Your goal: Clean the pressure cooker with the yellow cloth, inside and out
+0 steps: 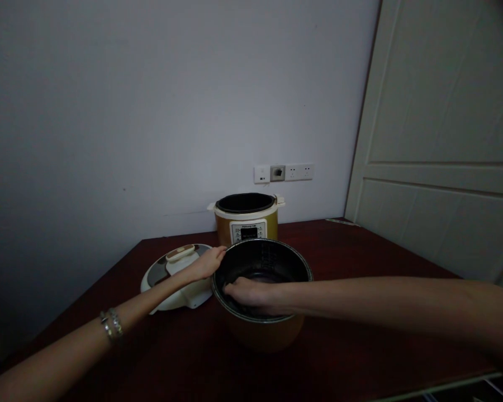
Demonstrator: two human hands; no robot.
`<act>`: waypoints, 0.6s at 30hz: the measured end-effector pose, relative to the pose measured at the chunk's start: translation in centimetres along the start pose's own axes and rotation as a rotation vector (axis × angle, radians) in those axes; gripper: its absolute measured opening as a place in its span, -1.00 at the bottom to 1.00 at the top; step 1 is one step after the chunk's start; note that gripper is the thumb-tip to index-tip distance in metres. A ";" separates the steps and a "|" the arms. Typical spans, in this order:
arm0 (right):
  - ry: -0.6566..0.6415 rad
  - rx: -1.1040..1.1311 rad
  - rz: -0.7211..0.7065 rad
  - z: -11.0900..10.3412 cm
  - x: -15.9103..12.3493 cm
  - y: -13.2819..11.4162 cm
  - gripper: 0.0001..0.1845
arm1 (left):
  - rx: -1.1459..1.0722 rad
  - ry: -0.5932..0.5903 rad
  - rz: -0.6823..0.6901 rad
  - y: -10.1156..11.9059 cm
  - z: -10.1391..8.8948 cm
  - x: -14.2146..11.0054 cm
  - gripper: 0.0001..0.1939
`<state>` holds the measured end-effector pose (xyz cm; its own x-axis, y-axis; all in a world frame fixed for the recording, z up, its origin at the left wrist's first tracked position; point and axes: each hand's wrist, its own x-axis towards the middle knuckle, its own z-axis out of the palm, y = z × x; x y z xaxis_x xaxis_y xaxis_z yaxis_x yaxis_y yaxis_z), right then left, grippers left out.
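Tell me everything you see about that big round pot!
The pot sits open and upright-looking on the dark red table, before the cooker. Inside it's black with faint marks; the rim is grayish, the outside brownish and dim. It looks metal. The left hand holds its rim; the right hand is inside, what it touches unclear.

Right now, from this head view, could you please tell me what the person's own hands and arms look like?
The left hand and right hand are ungloved, with slender fingers. No sleeve shows on either forearm. The left forearm wears two silvery bracelets side by side; the right forearm shows none. Any rings are too small to tell.
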<state>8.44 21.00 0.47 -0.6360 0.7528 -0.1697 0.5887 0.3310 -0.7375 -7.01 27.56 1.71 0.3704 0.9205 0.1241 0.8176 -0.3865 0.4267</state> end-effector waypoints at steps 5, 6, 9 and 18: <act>-0.139 0.012 0.077 -3.4 -5.0 -0.8 -0.84 | 0.029 0.001 0.010 0.1 -0.1 -0.1 -0.62; -0.200 -0.097 0.044 -4.6 -5.9 -0.6 -0.82 | 0.037 0.005 0.010 0.1 -0.1 -0.1 -0.62; -0.376 -0.286 0.102 -8.8 -7.6 0.5 -0.89 | 0.041 0.013 0.025 -0.1 0.0 -0.1 -0.61; -0.001 -1.321 -0.353 -14.5 -1.2 4.8 -0.83 | 0.017 -0.019 0.021 -0.2 -0.2 -0.3 -0.59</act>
<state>19.29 29.93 6.61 -0.8502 0.5158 -0.1052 0.4301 0.7959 0.4261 -7.33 27.40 1.83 0.3959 0.9110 0.1159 0.8168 -0.4070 0.4089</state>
